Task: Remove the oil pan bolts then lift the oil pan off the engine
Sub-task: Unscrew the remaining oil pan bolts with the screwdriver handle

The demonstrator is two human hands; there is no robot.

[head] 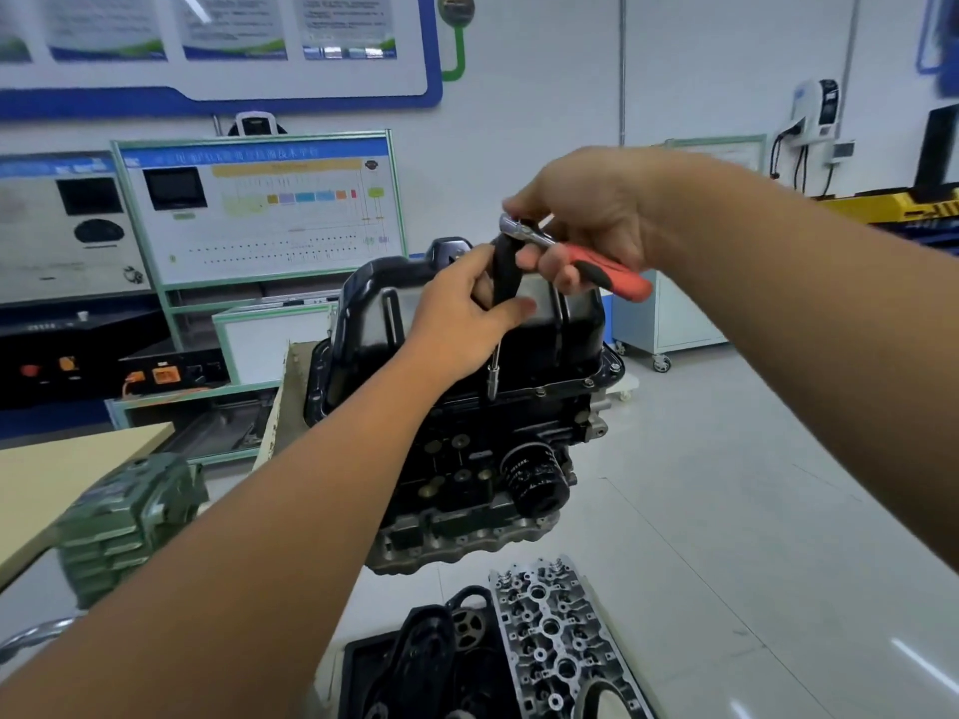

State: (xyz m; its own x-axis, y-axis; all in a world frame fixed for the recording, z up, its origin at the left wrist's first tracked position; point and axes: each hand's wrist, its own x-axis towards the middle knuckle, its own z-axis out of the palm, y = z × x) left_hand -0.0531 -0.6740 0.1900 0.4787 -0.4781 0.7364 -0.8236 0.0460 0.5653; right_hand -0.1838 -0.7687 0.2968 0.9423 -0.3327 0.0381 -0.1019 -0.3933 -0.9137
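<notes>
A black oil pan sits on top of the upturned engine block in the middle of the view. My right hand grips a ratchet with a red and black handle above the pan. A long black-sleeved extension runs down from the ratchet head to a silver socket at the pan's near flange. My left hand holds that extension partway down. A flange bolt shows at the right corner of the pan.
A cylinder head and a black tray with parts lie below the engine. A green gearbox housing sits at the left beside a wooden table. Training panels stand behind, and open floor lies to the right.
</notes>
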